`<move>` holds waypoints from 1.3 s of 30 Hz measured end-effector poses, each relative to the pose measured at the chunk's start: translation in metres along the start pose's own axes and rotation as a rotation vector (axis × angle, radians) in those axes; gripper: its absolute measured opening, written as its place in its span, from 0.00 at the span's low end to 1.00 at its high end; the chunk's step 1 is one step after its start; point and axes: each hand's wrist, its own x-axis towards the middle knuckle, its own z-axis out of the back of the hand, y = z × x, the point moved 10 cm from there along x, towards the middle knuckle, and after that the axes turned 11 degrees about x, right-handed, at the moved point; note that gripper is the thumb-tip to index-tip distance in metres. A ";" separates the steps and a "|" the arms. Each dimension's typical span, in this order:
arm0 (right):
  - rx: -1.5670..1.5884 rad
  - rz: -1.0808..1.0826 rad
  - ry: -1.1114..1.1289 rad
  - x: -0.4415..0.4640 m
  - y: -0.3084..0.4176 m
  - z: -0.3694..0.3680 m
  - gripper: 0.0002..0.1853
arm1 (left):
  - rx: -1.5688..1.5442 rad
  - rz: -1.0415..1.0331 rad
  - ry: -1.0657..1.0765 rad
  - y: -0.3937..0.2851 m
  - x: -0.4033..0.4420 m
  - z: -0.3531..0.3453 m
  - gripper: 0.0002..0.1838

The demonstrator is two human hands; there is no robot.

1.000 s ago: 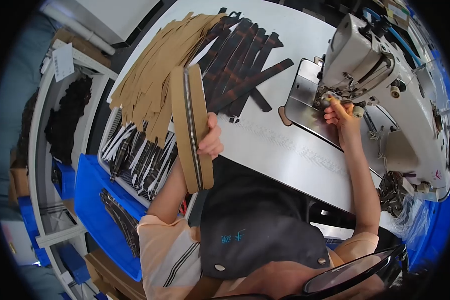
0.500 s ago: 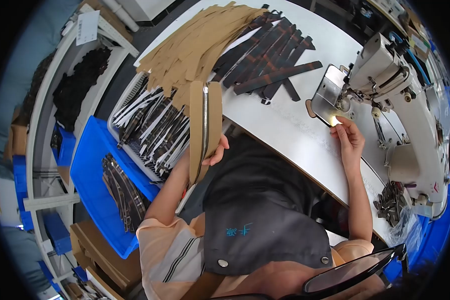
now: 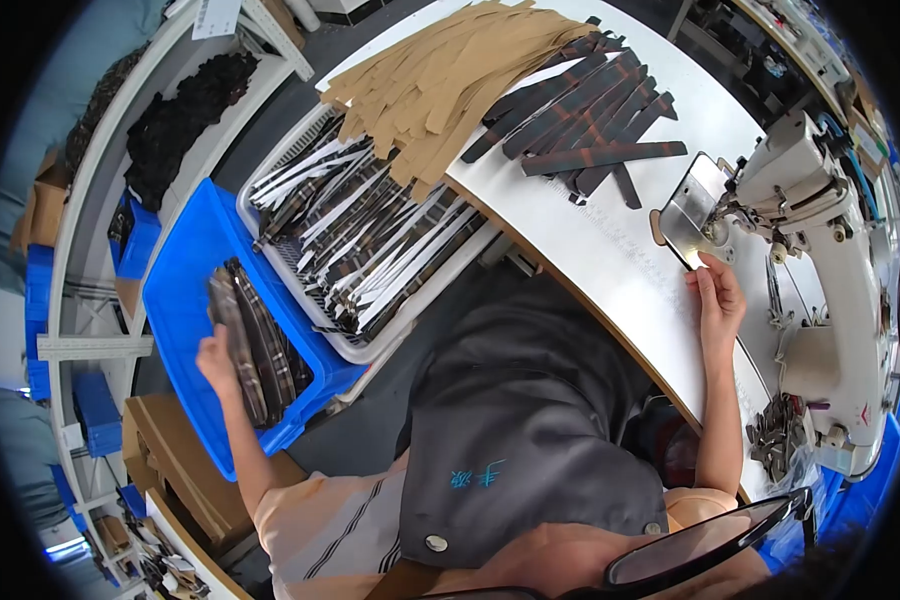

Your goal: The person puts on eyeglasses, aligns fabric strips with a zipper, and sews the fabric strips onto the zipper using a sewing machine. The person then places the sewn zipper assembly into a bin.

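My left hand (image 3: 216, 362) is over the blue bin (image 3: 192, 262), its fingers closed at the edge of a slightly blurred plaid strip (image 3: 226, 312). More plaid strips (image 3: 278, 365) lie in the bin beside it. On the white table, my right hand (image 3: 720, 300) has its thumb and forefinger together at the near corner of the sewing machine's metal plate (image 3: 698, 192). Whatever sits between those fingertips is too small to make out. The sewing machine (image 3: 805, 185) stands just beyond this hand.
Brown strips (image 3: 440, 75) are heaped at the table's far left, beside dark plaid strips (image 3: 590, 115). A white basket (image 3: 365, 350) full of plaid and white strips stands between table and bin. Metal zipper pulls (image 3: 775, 430) lie at the right; a cardboard box (image 3: 175, 465) is below the bin.
My left hand has swung left and down from in front of the table to the blue bin, carrying the brown-backed zipper piece. My right hand stays by the machine plate; the view has shifted.
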 end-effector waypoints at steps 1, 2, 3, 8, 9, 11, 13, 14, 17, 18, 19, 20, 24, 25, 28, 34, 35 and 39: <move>0.001 0.006 0.004 0.000 0.001 0.000 0.11 | 0.618 -0.157 0.056 0.018 -0.002 -0.021 0.12; 0.001 0.011 0.002 -0.001 0.002 0.000 0.11 | 0.645 -0.140 -0.003 0.013 -0.004 -0.012 0.12; -0.002 0.012 0.000 0.000 0.001 0.000 0.11 | 0.667 -0.126 -0.062 -0.008 -0.007 0.000 0.12; -0.029 0.013 -0.014 0.000 0.003 0.000 0.11 | 0.265 -0.542 0.075 -0.246 -0.037 -0.011 0.10; -0.042 0.006 -0.016 0.000 0.003 0.000 0.11 | -0.155 -0.617 0.340 -0.269 -0.052 -0.067 0.08; -0.066 -0.004 -0.034 -0.002 0.004 0.000 0.11 | -0.096 -0.933 0.432 -0.347 -0.113 -0.117 0.11; -0.082 0.015 -0.050 -0.004 0.005 0.001 0.10 | 0.071 -1.012 0.620 -0.370 -0.130 -0.176 0.13; -0.156 0.038 -0.045 -0.007 0.010 -0.001 0.10 | 0.062 -1.034 0.654 -0.377 -0.132 -0.185 0.12; -0.303 0.068 -0.001 -0.006 0.029 -0.021 0.08 | -0.054 -1.014 0.738 -0.377 -0.118 -0.199 0.10; -0.339 0.175 0.069 0.000 0.042 -0.038 0.08 | -0.153 -0.951 0.756 -0.371 -0.104 -0.201 0.09; -0.373 0.278 0.141 0.007 0.052 -0.056 0.08 | -0.246 -0.883 0.777 -0.362 -0.093 -0.203 0.08; -0.376 0.339 0.176 0.017 0.061 -0.073 0.08 | -0.259 -0.840 0.749 -0.357 -0.086 -0.198 0.07; -0.380 0.484 0.267 0.087 0.088 -0.154 0.08 | -0.399 -0.680 0.687 -0.336 -0.070 -0.187 0.05; -0.394 0.580 0.286 0.105 0.095 -0.177 0.07 | -0.457 -0.645 0.684 -0.332 -0.069 -0.187 0.06; -0.571 0.813 0.371 0.144 0.097 -0.247 0.10 | -0.615 -0.171 0.863 -0.301 -0.062 -0.200 0.05; -0.999 0.773 0.640 0.176 0.073 -0.331 0.06 | -0.846 0.212 0.949 -0.268 -0.059 -0.191 0.06; -0.855 0.747 0.602 0.181 0.076 -0.327 0.06 | -0.912 0.226 0.914 -0.263 -0.054 -0.183 0.06; -0.472 0.632 0.512 0.211 0.076 -0.300 0.07 | -1.122 0.237 0.797 -0.248 -0.039 -0.154 0.05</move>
